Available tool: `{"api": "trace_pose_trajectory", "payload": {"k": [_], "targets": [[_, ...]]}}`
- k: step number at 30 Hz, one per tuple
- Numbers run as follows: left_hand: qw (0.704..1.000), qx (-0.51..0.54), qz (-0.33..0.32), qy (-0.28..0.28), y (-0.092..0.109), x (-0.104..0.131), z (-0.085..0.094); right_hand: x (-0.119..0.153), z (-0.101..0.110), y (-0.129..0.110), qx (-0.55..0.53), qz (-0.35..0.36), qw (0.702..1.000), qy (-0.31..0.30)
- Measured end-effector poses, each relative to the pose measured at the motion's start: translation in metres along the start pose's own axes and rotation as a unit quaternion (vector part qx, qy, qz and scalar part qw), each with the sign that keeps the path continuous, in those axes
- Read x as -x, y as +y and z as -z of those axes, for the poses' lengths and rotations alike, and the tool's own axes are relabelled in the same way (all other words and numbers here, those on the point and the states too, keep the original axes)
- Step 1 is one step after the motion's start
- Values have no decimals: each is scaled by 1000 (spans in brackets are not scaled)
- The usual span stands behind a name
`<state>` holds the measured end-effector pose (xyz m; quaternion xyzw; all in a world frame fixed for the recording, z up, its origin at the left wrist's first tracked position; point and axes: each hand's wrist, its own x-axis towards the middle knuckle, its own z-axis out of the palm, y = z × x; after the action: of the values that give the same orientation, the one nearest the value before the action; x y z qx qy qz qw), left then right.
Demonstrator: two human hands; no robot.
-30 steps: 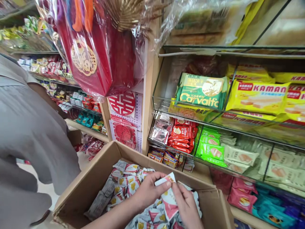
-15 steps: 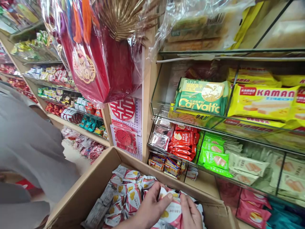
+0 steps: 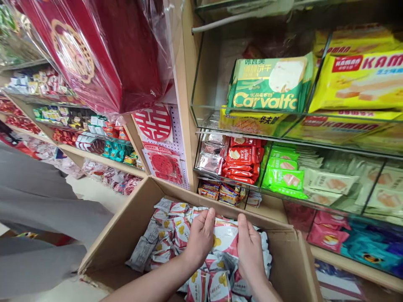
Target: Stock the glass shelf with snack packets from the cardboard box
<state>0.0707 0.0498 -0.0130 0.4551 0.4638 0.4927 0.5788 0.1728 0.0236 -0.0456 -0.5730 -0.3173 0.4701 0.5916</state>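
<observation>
Between my two hands is a white and pink snack packet (image 3: 225, 237) with a yellow picture on its front. My left hand (image 3: 201, 235) grips its left edge, thumb up along the side. The right edge is pinched by my right hand (image 3: 250, 247), its fingers mostly behind the packet. Both hands are over a cardboard box (image 3: 107, 241) that holds many similar small packets (image 3: 197, 285), some with their silvery backs up. My hands and forearms cover part of the pile.
Glass shelves beyond the box hold green Carvalfo packs (image 3: 267, 84), yellow Kaman packs (image 3: 362, 84), and red packs (image 3: 242, 157). A red gift bag (image 3: 126, 54) in clear plastic hangs above. A person in grey clothing (image 3: 37, 209) stands at the left.
The view has tipped downward, showing more of the box. My hands have moved from the packet's lower part to hold it by both sides, more upright and spread flat.
</observation>
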Motion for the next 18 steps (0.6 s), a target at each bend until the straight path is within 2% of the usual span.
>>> {"api": "trace_pose_trajectory", "payload": {"k": [3,5,6,8,11,14,18], "targets": [[1000,-15,-9,1,1,2,3,10,11,-9,1,4,994,-109],[999,-14,17,-35,3,5,4,16,22,-18,6,-21,984,-176],[997,-5,40,-60,4,7,5,18,27,-23,8,-41,981,-190],[990,17,81,-116,6,11,4,20,39,-31,10,-70,981,-183],[980,12,77,-181,7,13,0,20,51,-35,-3,-66,985,-162],[979,-5,60,-196,5,12,-2,21,53,-28,-13,-71,985,-157],[977,-39,39,-206,2,10,7,25,47,-10,-28,-62,988,-141]]}}
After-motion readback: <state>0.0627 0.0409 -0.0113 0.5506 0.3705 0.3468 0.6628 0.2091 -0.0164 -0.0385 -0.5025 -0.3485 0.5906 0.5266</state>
